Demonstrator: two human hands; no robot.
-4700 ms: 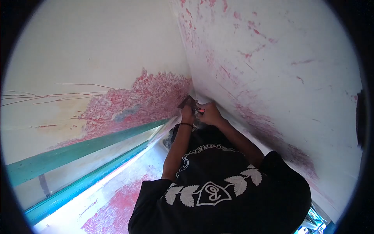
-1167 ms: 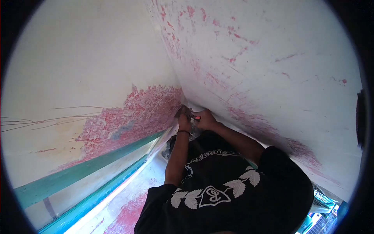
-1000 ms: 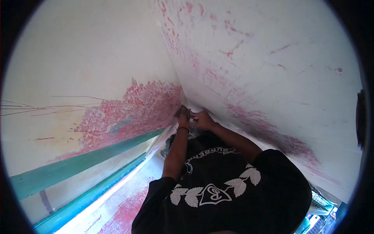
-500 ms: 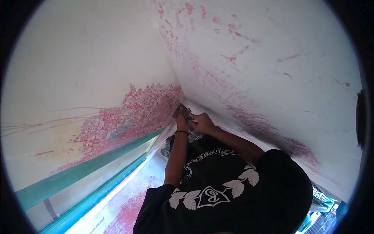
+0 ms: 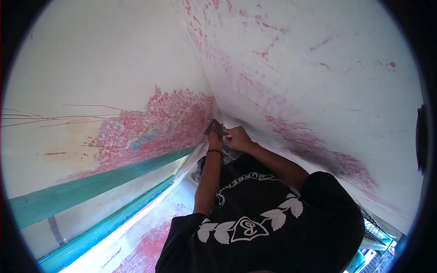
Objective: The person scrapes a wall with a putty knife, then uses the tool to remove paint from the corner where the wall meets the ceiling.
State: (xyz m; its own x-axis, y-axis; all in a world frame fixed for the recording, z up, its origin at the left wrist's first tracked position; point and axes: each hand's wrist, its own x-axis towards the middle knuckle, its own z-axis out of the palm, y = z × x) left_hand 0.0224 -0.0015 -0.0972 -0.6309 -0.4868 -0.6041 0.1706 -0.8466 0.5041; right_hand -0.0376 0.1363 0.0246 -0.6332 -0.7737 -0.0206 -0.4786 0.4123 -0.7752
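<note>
In the corner between two walls, a scraper (image 5: 211, 126) with a dark flat blade lies against the reddish patch of the left wall. My left hand (image 5: 215, 141) has its fingers closed on the blade; a dark band circles that wrist. Beside it, my right hand (image 5: 240, 139) is closed round the handle end, where a small red-orange part shows between the fingers. Most of the handle is hidden by my hands. The two hands nearly touch.
The left wall (image 5: 104, 54) has a scraped red patch (image 5: 168, 120) and several long scratches. Below it runs a green rail (image 5: 100, 186). Red marks streak the right wall (image 5: 309, 77). A grey, mottled thing shows behind my wrists, and a mesh object stands at the lower right.
The view has tilted slightly, so the left wall's patch and rail sit higher. My hands have shifted a little with the scraper, still in the corner with the same grip.
</note>
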